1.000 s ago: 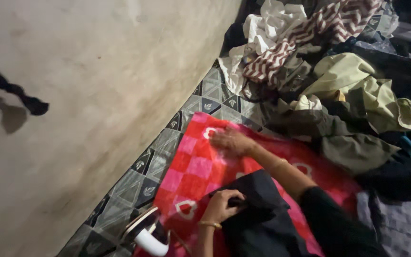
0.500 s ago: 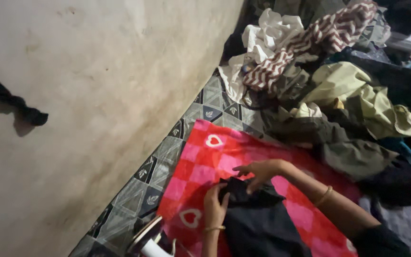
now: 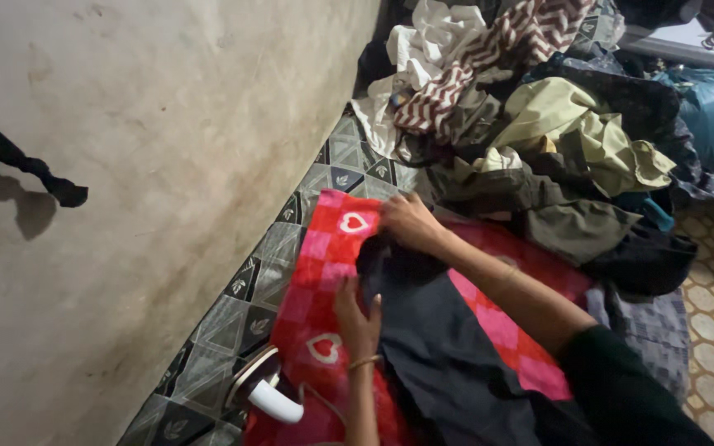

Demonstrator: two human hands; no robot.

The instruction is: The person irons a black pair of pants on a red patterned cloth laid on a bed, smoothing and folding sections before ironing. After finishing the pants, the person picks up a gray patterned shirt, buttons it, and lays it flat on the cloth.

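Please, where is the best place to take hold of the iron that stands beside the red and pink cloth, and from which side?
Probably by its white handle, coming from above on the side away from the wall. The iron seems to stand on its heel with the soleplate facing the wall, so the handle is the free, likely cool part. The left hand is nearest.

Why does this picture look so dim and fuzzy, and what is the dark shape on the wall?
Head view: lighting is dim, so the dark garment loses detail; the left hand and right hand look soft and grainy; a hanging black object casts a shadow on the wall.
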